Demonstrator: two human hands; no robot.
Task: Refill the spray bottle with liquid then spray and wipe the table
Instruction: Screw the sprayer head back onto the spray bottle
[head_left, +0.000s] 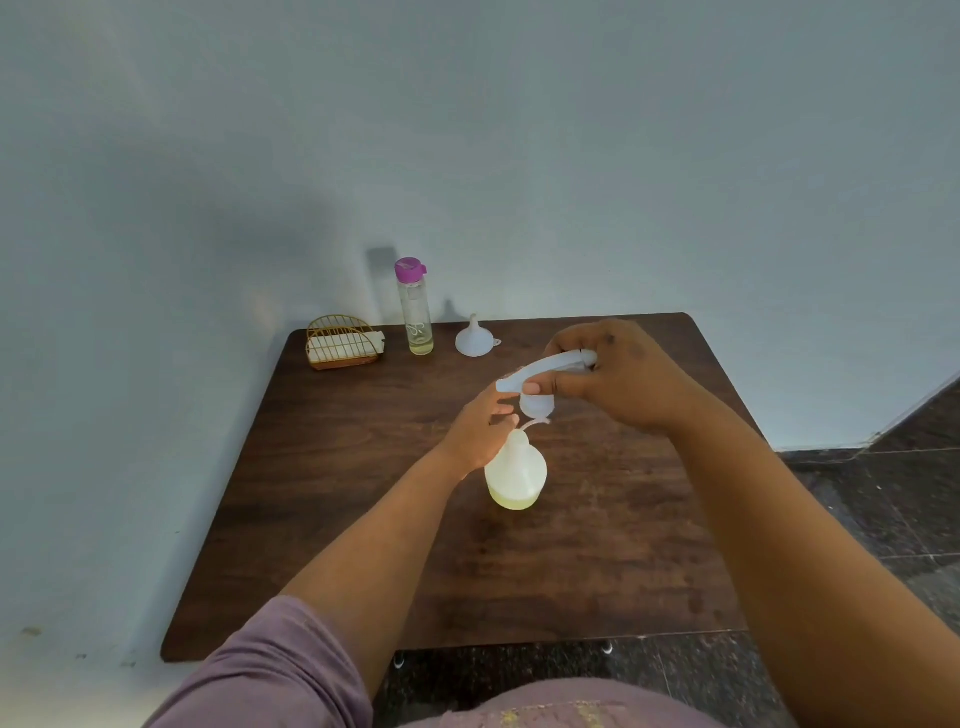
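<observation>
Spray bottle (516, 470) stood mid-desk (363, 519), yellowish liquid at its bottom. Left of it, the left hand (478, 431) gripped its neck; above and right, the right hand (618, 374) clutched the detached white spray head (545, 366).

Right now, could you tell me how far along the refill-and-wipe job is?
Early: the right hand lifts the spray head off the spray bottle, which the left hand steadies. The funnel and refill bottle stand untouched, so pouring, spraying and wiping remain.
</observation>
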